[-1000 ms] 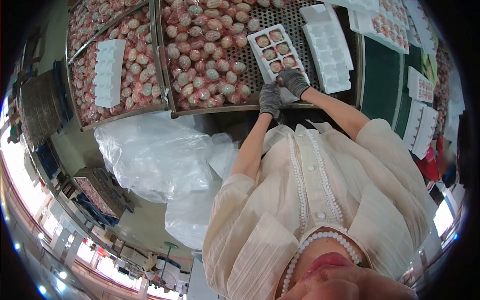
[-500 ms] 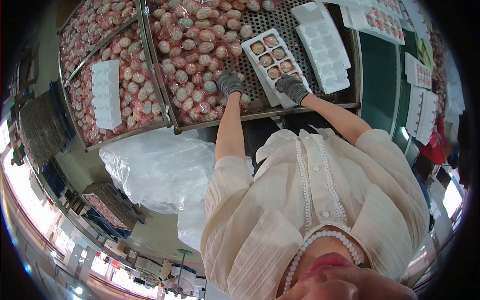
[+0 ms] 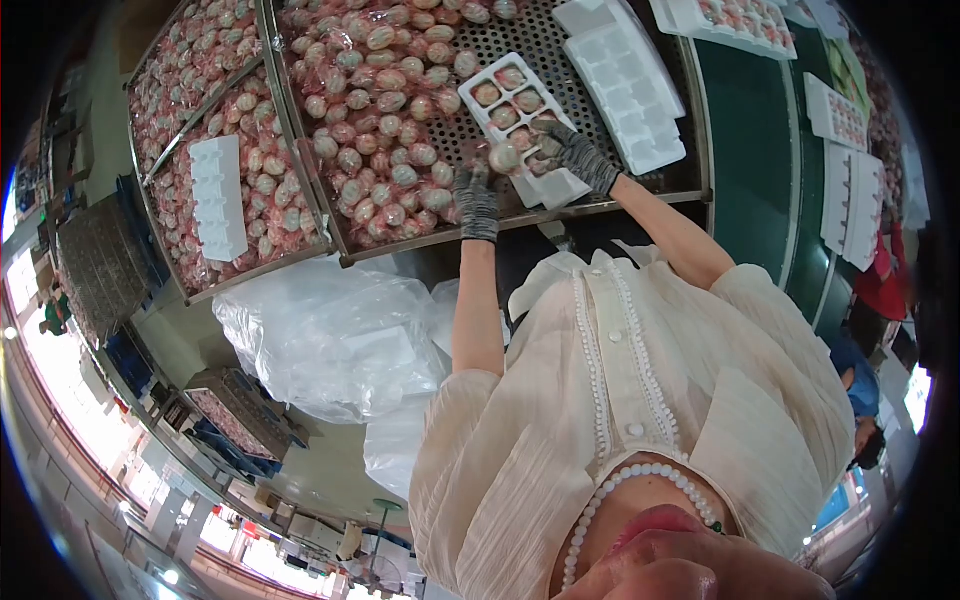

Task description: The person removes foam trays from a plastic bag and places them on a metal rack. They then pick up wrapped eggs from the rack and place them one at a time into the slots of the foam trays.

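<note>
A perforated metal table (image 3: 520,38) holds a heap of wrapped eggs (image 3: 380,100) on the left. The gloved left hand (image 3: 477,198) pinches one wrapped egg (image 3: 503,157) beside the white tray (image 3: 562,187). The right hand (image 3: 578,158) lies curled on the tray, and I cannot tell whether it grips anything. Empty trays (image 3: 625,80) lie to the right.

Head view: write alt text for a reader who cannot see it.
A person's gloved left hand holds a wrapped egg-shaped piece beside a partly filled white tray, and the gloved right hand rests on that tray. The tray lies on a perforated metal table heaped with similar wrapped pieces, with an empty tray beside it.
</note>
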The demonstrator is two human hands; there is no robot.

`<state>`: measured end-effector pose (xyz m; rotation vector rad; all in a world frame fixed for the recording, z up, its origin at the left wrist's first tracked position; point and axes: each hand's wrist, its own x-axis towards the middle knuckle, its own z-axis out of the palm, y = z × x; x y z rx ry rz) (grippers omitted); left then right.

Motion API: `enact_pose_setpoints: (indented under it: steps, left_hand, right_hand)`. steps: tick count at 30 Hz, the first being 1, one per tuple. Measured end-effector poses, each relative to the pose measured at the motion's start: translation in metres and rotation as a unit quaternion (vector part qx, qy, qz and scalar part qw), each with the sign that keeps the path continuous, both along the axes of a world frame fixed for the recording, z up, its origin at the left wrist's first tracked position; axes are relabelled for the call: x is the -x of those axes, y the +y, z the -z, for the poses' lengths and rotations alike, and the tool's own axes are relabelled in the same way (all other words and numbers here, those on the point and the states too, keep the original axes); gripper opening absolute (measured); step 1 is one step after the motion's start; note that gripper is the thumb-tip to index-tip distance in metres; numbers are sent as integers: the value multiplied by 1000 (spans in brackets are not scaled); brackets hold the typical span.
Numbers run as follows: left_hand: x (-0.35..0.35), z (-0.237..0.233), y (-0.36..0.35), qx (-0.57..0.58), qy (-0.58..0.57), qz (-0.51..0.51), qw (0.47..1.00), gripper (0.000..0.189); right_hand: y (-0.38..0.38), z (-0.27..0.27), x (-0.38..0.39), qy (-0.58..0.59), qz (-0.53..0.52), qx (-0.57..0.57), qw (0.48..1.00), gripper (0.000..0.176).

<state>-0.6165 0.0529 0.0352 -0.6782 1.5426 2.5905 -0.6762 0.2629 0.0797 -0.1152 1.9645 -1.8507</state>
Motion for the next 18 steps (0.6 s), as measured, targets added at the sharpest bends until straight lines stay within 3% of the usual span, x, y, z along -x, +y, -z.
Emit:
enact_pose_setpoints:
  steps: [2, 3, 4, 6, 7, 8, 10, 12, 14, 15, 16, 18]
  left_hand:
    - [9, -59, 36, -26, -104, 26, 994, 19]
    - [13, -66, 53, 6, -128, 45, 991, 13]
    - [13, -68, 65, 4, -127, 47, 991, 13]
    - [13, -63, 88, 146, -127, 128, 973, 9]
    - [8, -39, 100, 296, -74, 145, 941, 13]
    - [6, -39, 112, 295, -75, 146, 941, 13]
    - [3, -39, 128, 506, 63, 109, 853, 17]
    - [2, -49, 134, 490, 26, 133, 861, 19]
    - [-3, -45, 133, 560, 83, 153, 810, 18]
    - [-5, -44, 132, 547, 58, 184, 815, 18]
    - [-8, -43, 134, 547, 58, 183, 815, 18]
    - [-12, -55, 138, 579, 44, 219, 784, 19]
  right_hand:
    - [2, -64, -1, -115, -89, -40, 988, 42]
    - [7, -57, -11, 81, -87, -168, 979, 45]
    - [17, -52, -19, 81, -85, -170, 978, 45]
    - [35, -54, -33, 38, -46, -164, 985, 46]
    - [43, -45, -41, 57, -23, -213, 975, 45]
    - [49, -40, -47, 56, -23, -214, 975, 45]
    - [58, -30, -56, 17, 43, -240, 970, 42]
    - [61, -29, -54, 15, 55, -231, 971, 39]
    - [65, -29, -51, 67, 31, -293, 953, 39]
    - [65, -28, -49, 213, 11, -348, 913, 38]
    - [63, -28, -47, 214, 11, -348, 913, 38]
    - [54, -38, -43, 264, -105, -395, 874, 32]
